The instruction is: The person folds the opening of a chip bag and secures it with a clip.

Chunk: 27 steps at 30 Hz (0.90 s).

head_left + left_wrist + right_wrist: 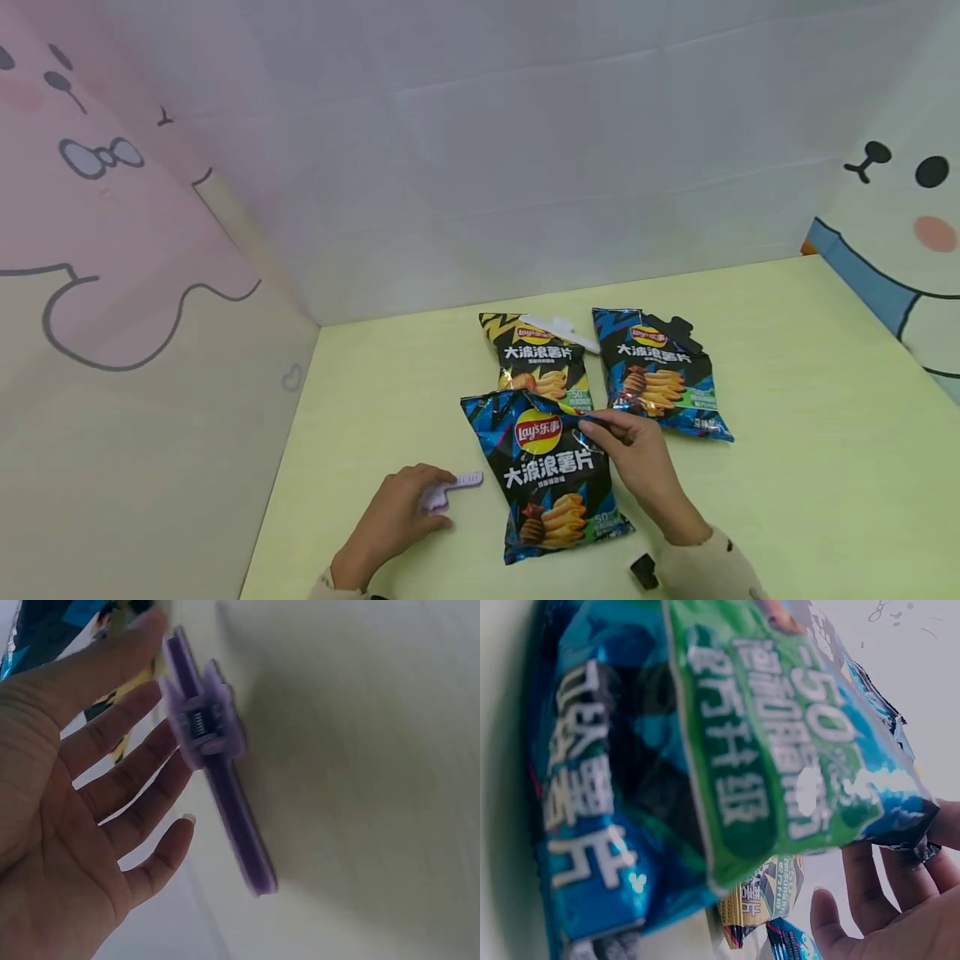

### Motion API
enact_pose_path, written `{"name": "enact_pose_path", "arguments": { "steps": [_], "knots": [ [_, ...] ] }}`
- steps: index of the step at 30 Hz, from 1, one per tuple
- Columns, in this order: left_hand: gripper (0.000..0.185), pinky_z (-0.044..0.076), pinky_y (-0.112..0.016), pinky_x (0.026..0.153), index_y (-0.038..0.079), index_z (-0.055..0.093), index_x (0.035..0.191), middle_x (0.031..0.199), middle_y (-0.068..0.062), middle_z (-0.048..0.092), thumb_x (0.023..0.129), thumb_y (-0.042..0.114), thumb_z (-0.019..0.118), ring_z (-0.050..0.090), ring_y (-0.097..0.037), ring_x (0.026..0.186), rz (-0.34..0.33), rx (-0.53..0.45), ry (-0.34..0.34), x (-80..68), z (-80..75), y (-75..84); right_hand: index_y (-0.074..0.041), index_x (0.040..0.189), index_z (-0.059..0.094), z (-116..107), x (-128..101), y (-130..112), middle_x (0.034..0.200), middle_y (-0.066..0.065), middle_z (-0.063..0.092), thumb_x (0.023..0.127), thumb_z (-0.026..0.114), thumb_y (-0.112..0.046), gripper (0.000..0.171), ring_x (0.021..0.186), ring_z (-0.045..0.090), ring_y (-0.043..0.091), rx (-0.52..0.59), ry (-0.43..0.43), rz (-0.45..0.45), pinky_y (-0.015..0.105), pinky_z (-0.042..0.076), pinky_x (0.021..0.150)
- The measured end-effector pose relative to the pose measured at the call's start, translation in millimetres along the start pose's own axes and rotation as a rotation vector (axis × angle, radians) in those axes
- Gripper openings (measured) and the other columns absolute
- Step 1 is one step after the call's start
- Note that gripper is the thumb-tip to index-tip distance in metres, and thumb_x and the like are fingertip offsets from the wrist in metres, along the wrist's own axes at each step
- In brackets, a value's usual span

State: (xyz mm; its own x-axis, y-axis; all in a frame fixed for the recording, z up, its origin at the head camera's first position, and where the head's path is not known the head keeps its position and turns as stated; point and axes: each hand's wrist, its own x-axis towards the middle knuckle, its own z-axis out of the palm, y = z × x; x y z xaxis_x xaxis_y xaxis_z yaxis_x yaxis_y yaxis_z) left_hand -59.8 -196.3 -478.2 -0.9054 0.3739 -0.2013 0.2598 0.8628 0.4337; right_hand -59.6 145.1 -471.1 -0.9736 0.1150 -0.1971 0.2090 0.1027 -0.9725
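Three crisp bags lie on the pale yellow table [787, 433]. My right hand [600, 429] pinches the top right corner of the nearest blue bag [547, 479]. The right wrist view shows that bag [705, 765] lifted at this corner, with my fingers [870, 892] behind its edge. My left hand [431, 500] rests on a purple spring clip [459, 483] lying left of the bag. In the left wrist view its fingers [135, 761] are straight and spread beside the clip [217, 780].
Behind the near bag lie a yellow bag [536, 362] with a white clip [558, 329] at its top and a second blue bag [660, 375] with a black clip [675, 325]. Cartoon-printed walls enclose the table on the left, back and right.
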Motion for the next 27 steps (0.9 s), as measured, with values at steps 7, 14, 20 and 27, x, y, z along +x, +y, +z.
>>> {"name": "enact_pose_path", "arguments": {
  "steps": [7, 14, 20, 27],
  "knots": [
    [0.035, 0.050, -0.042, 0.087, 0.025, 0.074, 0.112, 0.109, 0.007, 0.075, 0.079, 0.025, 0.086, 0.063, -0.007, 0.091, 0.024, 0.037, 0.038, -1.8, 3.6, -6.0, 0.000, 0.121, 0.071, -1, -2, -1, 0.108, 0.013, 0.077, 0.097, 0.068, -0.022, 0.032, 0.085, 0.070, 0.004, 0.007, -0.010, 0.013, 0.018, 0.057, 0.078],
    [0.030, 0.052, -0.047, 0.093, 0.023, 0.074, 0.115, 0.112, 0.006, 0.075, 0.086, 0.025, 0.080, 0.067, -0.009, 0.096, 0.015, 0.002, 0.013, -0.6, 0.9, -7.8, 0.000, 0.121, 0.071, -1, -2, -4, 0.109, 0.012, 0.077, 0.097, 0.068, -0.022, 0.032, 0.086, 0.069, 0.005, 0.006, -0.002, 0.037, 0.018, 0.057, 0.079],
    [0.021, 0.059, -0.033, 0.081, 0.019, 0.070, 0.119, 0.107, 0.005, 0.077, 0.099, 0.018, 0.064, 0.072, -0.010, 0.094, 0.035, -0.058, 0.095, 7.6, 0.2, -8.6, -0.001, 0.122, 0.071, -2, -2, -4, 0.112, 0.011, 0.076, 0.098, 0.067, -0.021, 0.032, 0.087, 0.069, 0.004, -0.012, 0.010, 0.050, 0.016, 0.056, 0.079],
    [0.029, 0.056, -0.036, 0.083, 0.019, 0.061, 0.127, 0.111, 0.001, 0.075, 0.100, 0.030, 0.062, 0.070, -0.012, 0.095, -0.091, -0.124, 0.165, 15.6, 2.8, -12.6, -0.002, 0.121, 0.071, -1, -2, -4, 0.113, 0.012, 0.076, 0.098, 0.066, -0.021, 0.030, 0.089, 0.069, 0.007, -0.020, 0.008, 0.062, 0.016, 0.056, 0.079]
  ]
}}
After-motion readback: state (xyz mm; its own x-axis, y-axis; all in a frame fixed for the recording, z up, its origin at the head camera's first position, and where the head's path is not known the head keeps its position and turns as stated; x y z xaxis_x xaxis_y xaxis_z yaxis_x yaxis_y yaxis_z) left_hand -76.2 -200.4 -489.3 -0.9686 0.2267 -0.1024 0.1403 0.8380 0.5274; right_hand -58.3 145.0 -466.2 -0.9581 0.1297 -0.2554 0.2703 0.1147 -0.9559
